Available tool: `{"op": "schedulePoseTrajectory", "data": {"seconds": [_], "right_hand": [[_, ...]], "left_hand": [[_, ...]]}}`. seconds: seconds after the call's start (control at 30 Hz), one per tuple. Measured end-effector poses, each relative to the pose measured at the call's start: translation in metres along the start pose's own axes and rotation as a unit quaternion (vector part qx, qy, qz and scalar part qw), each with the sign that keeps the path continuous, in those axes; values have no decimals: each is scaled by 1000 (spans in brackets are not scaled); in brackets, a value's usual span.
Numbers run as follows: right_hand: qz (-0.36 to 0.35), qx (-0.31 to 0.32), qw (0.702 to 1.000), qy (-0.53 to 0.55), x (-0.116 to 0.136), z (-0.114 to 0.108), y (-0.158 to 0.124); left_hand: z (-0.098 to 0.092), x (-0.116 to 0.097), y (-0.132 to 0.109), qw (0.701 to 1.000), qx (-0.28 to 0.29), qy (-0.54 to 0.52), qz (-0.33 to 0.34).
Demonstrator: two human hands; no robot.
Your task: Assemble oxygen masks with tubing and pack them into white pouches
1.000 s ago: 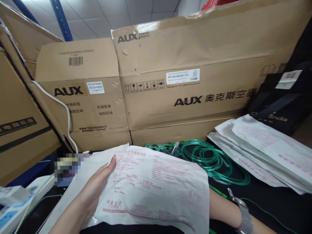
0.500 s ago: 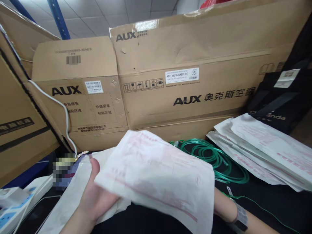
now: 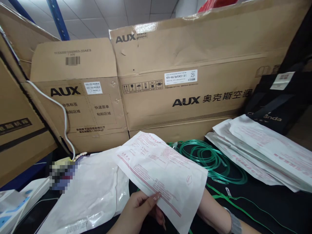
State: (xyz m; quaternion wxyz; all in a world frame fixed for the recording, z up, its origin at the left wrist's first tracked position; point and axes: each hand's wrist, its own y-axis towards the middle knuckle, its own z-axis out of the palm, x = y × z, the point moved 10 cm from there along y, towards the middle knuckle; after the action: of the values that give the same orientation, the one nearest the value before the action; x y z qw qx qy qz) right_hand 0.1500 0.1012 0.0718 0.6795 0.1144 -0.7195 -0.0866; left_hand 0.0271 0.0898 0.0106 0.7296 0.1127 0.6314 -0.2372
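Between my hands is a flat white paper pouch (image 3: pixel 168 172) with red print, held tilted above the dark table. My left hand (image 3: pixel 138 208) pinches its lower left edge, thumb on top. From the right, my right hand (image 3: pixel 204 203) reaches under the pouch and grips it from below; most of its fingers are hidden behind the paper. Some curled fingertips show under the lower edge, and I cannot tell which hand they belong to. A clear-and-white plastic packet (image 3: pixel 95 185) lies left of my left hand. Coiled green tubing (image 3: pixel 207 156) rests just beyond the pouch.
Stacked white pouches (image 3: pixel 268 146) lie at the right, before a black bag (image 3: pixel 270 97). Large cardboard boxes (image 3: pixel 207 120) wall off the back. A white power strip (image 3: pixel 29 195) and a white cable (image 3: pixel 65 120) are at the left. Thin green strands (image 3: pixel 243 211) run across the right side.
My left hand has moved down and right from the pouch's left end, closing from a spread grip to a pinch. The pouch has lowered slightly and flattened, uncovering the plastic packet on the left.
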Motion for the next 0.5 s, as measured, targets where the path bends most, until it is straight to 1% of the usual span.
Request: {"op": "schedulePoseTrajectory", "data": {"seconds": [0.1, 0.23, 0.3, 0.4, 0.5], "right_hand": [[36, 1, 998, 54, -4, 4, -2], [47, -7, 994, 94, 0, 6, -2], [50, -14, 993, 106, 0, 7, -3], [60, -18, 991, 116, -7, 9, -7], [50, -26, 993, 99, -14, 10, -12]], "left_hand": [[0, 3, 2, 1000, 2, -3, -11], [5, 7, 3, 1000, 13, -6, -26], [7, 11, 4, 999, 13, -22, -34], [7, 16, 6, 998, 1, -47, -39], [11, 20, 6, 998, 5, -54, -35]]}}
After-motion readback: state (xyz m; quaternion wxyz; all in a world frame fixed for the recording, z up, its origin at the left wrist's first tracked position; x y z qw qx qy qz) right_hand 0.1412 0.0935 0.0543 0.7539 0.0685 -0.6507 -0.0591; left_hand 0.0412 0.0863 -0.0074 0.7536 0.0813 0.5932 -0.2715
